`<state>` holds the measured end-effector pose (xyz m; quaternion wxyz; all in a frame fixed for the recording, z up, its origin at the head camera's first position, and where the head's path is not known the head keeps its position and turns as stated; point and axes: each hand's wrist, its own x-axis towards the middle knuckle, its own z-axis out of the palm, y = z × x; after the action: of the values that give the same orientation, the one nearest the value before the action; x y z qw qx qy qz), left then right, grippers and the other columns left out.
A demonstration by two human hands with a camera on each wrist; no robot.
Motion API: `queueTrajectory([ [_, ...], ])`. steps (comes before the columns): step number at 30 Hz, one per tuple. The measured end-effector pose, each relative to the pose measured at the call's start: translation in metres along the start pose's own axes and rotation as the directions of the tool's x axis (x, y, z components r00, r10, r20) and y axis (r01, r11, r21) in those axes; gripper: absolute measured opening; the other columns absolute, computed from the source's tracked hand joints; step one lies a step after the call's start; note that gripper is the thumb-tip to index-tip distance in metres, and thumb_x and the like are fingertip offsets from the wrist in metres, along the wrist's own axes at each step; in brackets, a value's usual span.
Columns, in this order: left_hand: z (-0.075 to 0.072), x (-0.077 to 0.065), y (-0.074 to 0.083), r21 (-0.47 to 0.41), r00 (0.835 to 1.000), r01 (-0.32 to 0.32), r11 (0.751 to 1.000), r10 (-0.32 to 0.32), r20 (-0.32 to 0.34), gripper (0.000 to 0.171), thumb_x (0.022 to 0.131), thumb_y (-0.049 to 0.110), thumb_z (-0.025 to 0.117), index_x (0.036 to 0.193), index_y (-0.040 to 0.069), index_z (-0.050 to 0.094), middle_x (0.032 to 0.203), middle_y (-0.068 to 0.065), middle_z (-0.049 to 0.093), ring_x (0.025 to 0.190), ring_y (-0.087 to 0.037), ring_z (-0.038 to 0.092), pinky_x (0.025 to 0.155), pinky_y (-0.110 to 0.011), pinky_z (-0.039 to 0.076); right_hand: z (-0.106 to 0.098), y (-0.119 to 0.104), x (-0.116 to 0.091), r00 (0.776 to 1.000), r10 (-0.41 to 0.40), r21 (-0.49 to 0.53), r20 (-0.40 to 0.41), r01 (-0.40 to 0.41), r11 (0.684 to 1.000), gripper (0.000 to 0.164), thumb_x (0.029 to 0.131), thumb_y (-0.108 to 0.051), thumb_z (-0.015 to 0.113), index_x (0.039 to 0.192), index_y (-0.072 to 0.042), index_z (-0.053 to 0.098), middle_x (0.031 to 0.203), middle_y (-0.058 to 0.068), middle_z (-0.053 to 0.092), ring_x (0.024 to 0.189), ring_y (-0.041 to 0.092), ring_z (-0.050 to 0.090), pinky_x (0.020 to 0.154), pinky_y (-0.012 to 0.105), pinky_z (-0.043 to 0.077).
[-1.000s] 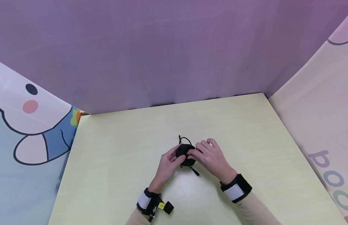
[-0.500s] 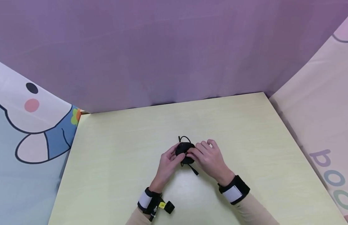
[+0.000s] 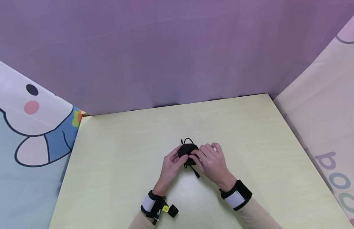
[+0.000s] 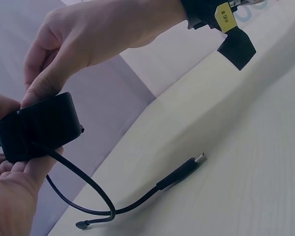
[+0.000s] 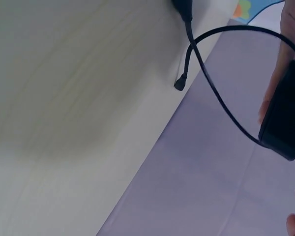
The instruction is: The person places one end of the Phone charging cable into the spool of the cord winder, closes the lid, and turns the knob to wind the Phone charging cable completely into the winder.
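A black rounded case [image 3: 188, 149] with a thin black cable [image 4: 88, 178] is held between both hands over the table. My left hand [image 3: 169, 167] grips its left side, thumb on top and fingers underneath. From the right, my right hand [image 3: 212, 163] has its thumb and index finger at the case's upper face; its other fingers are curled. In the left wrist view, a cable plug [image 4: 179, 173] with a metal tip hangs below the case, near a small angled cable end [image 4: 82, 224]. The right fingertips partly hide the case's top.
A pale wooden table [image 3: 122, 143] lies beneath the hands. Behind it hangs a purple cloth [image 3: 165, 57], with printed cloths at the left [image 3: 45, 133] and right [image 3: 323, 105]. Each wrist wears a black strap, and a small black camera [image 3: 173, 211] sticks out from the left one.
Both hands keep their hold on the case, which has shifted slightly upward in the head view. The right wrist has moved a little left and down, and the hanging plug slightly left.
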<state>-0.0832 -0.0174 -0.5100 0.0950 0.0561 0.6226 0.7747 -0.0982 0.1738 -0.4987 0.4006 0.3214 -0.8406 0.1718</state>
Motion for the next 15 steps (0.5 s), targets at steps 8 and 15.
queueTrajectory([
  [8,0.003,-0.001,0.000,-0.009,0.999,0.003,1.000,-0.004,-0.035,0.061,0.100,0.010,0.065,0.154,-0.006,0.041,0.145,-0.031,0.054,0.119,-0.012,0.066,0.097,-0.023,0.054,0.000,-0.009,0.002,0.997,0.073,-0.012,0.002,-0.073,0.997,0.036,0.106,-0.035,0.057,0.087,-0.009,0.074,0.074,0.002,0.059,0.066,0.023,0.055,0.078,0.046,0.045],
  [15,0.004,-0.002,-0.001,-0.006,0.998,-0.012,1.000,0.012,-0.055,0.063,0.101,0.011,0.065,0.154,-0.009,0.038,0.144,-0.032,0.055,0.119,-0.013,0.066,0.096,-0.022,0.054,0.001,-0.014,0.004,0.994,0.113,-0.005,-0.005,-0.113,0.994,0.038,0.107,-0.035,0.055,0.086,-0.007,0.071,0.072,0.003,0.057,0.065,0.023,0.055,0.078,0.047,0.045],
])
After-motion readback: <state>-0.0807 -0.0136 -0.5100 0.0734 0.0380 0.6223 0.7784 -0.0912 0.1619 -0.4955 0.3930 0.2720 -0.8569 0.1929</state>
